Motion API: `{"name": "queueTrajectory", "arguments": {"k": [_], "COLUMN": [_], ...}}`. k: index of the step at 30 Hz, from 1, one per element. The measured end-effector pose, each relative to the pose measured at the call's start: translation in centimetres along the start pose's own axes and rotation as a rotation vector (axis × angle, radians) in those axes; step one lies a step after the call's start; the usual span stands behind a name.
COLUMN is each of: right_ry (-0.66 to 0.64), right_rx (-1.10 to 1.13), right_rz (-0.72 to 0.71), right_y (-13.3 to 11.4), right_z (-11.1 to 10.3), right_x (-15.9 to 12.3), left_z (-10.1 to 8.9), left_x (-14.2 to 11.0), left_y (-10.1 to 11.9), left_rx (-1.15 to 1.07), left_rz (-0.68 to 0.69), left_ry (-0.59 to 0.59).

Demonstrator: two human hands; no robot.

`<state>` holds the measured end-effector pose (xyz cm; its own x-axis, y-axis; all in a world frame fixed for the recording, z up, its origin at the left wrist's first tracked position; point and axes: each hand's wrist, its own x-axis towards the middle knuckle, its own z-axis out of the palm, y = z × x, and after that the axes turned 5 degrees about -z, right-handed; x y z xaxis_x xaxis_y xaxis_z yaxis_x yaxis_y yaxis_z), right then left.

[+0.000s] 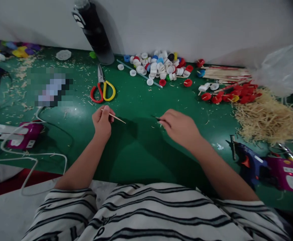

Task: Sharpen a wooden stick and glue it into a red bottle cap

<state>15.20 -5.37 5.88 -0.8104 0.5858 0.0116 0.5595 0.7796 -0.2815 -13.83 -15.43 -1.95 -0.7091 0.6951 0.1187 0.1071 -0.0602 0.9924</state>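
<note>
Head view: green surface [141, 157], two bare hands midway between back and near edges. Left hand [103, 121]: fingers pinched around wooden stick [118, 118], free end slanting toward near edge, presumably so held to expose that end. Right hand [180, 128]: curled tight, gripping dark slim tool [156, 117], kind indistinct, tip toward left edge. Scissors [101, 77]: handles facing near edge, likely for easy pick-up. Bottle caps [158, 68]: heaped along back edge, seemingly kept within reach.
</note>
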Motion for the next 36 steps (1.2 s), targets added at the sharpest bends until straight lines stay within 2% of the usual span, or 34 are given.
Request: {"name": "queueTrajectory", "arguments": {"k": [3, 5, 9, 14, 21, 26, 30, 36], "right_ry": [-0.201, -0.268, -0.360, -0.337, -0.241, -0.181, -0.147, -0.147], "right_rx": [0.064, 0.074, 0.085, 0.001, -0.059, -0.082, -0.133, -0.163], "right_rz": [-0.005, 0.024, 0.091, 0.228, 0.397, 0.517, 0.566, 0.609], "right_y": [-3.5, -5.1, -5.5, -2.5, 4.7, 8.7, 9.3, 6.9], "right_z": [0.8, 1.6, 2.6, 1.7, 0.0, -1.0, -1.1, -0.4], "right_x": [1.6, 2.8, 4.2, 3.7, 0.9, -1.2, -2.3, -3.6], "left_z": [0.1, 0.1, -0.1, -0.2, -0.2, 0.0, 0.4, 0.6], "left_x": [0.1, 0.1, 0.0, 0.0, -0.2, -1.0, -1.7, -2.5], "left_y": [0.0, 0.0, 0.1, -0.1, -0.4, 0.3, 1.0, 1.2], "left_rx": [-0.009, -0.013, -0.015, 0.006, 0.009, 0.091, 0.173, 0.255], "left_rz": [-0.014, -0.018, 0.003, 0.013, -0.034, 0.009, 0.091, 0.166], "left_ry": [0.032, 0.047, 0.039, 0.007, 0.000, -0.093, -0.168, -0.214]}}
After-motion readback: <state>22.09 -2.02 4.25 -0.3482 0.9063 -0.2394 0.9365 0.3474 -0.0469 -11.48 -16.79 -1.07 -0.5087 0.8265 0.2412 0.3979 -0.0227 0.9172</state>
